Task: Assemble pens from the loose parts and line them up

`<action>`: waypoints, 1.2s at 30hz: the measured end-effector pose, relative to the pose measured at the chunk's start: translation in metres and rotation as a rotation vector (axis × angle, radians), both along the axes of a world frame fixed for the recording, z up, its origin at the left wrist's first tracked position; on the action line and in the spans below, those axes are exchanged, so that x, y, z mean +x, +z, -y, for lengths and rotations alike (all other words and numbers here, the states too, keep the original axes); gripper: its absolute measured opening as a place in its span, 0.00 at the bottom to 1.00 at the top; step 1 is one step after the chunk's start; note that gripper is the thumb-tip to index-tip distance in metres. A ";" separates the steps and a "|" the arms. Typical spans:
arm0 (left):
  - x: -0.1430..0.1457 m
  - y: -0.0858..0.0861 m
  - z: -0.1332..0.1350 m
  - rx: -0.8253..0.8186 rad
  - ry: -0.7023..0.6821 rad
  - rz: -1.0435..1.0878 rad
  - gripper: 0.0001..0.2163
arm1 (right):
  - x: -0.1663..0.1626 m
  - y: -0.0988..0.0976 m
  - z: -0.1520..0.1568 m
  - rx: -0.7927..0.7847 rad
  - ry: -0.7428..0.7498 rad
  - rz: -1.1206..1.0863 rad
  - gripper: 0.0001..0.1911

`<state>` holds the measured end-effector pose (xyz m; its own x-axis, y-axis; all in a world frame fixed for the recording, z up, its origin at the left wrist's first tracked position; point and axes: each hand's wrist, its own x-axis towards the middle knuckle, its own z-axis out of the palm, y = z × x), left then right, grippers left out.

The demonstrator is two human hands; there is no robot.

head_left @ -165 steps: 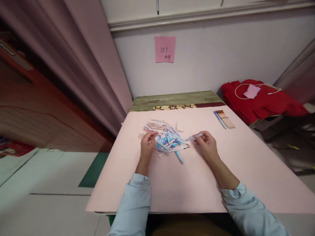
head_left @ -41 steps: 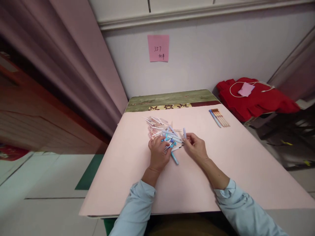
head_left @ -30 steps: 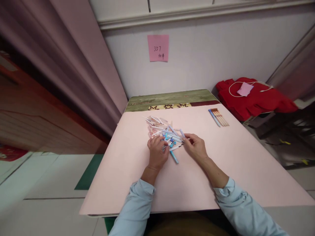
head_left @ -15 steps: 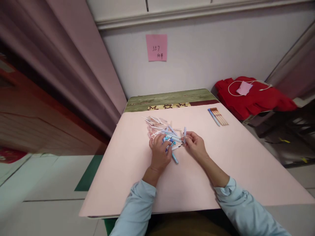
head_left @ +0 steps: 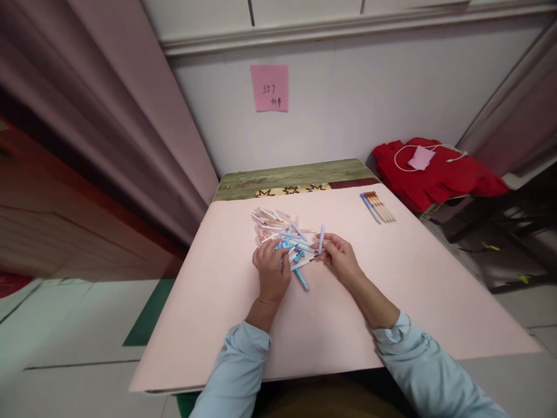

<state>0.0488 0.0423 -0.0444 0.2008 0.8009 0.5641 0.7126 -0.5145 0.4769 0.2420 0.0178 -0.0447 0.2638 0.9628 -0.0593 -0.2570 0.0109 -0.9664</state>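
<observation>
While two light-blue sleeves (head_left: 239, 360) are extended over the near edge of the table (head_left: 204, 331), forearms are angled inward. Two hands are counted, left hand (head_left: 272, 273) and right hand (head_left: 342, 258). The left is curled palm down over the near-left part of one pile (head_left: 289, 235); whether anything is gripped cannot be told. By the right, one lavender barrel (head_left: 321, 237) is pinched nearly upright, just beside the pile's right side. One turquoise barrel (head_left: 301, 280) is seen jutting out at the near side. Pile too jumbled to be counted: white dark-tipped refills (head_left: 303, 263), small blue caps (head_left: 302, 254), pinkish barrels (head_left: 264, 232) behind. Well apart, far right of table, one blue pen (head_left: 371, 209) and four or five brown-capped pens (head_left: 382, 208) are lined up. At the far edge, three starbursts (head_left: 291, 190) are printed. Beyond, one pink slip (head_left: 421, 158) is laid on red cloth (head_left: 439, 181); one pink note (head_left: 270, 88), marked 357, is stuck on the wall (head_left: 348, 104).
</observation>
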 end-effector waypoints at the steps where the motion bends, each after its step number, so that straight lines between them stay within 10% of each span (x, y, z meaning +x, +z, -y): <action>1: -0.001 0.000 -0.001 -0.003 0.022 0.028 0.07 | 0.000 0.000 0.000 0.000 -0.013 0.001 0.19; 12: -0.010 0.002 -0.006 0.041 0.104 0.100 0.05 | 0.002 0.005 0.003 0.008 -0.185 0.095 0.21; 19: 0.001 0.010 0.007 -0.048 -0.286 -0.172 0.02 | 0.003 0.003 0.002 0.004 -0.218 0.099 0.20; 36: 0.041 0.021 0.017 -0.004 -0.140 -0.702 0.10 | 0.000 -0.005 -0.002 0.024 -0.147 0.121 0.20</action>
<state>0.0895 0.0251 -0.0234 0.6161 0.7432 0.2610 0.7797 -0.6225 -0.0679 0.2425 0.0193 -0.0500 0.4053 0.9142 0.0042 -0.1325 0.0632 -0.9892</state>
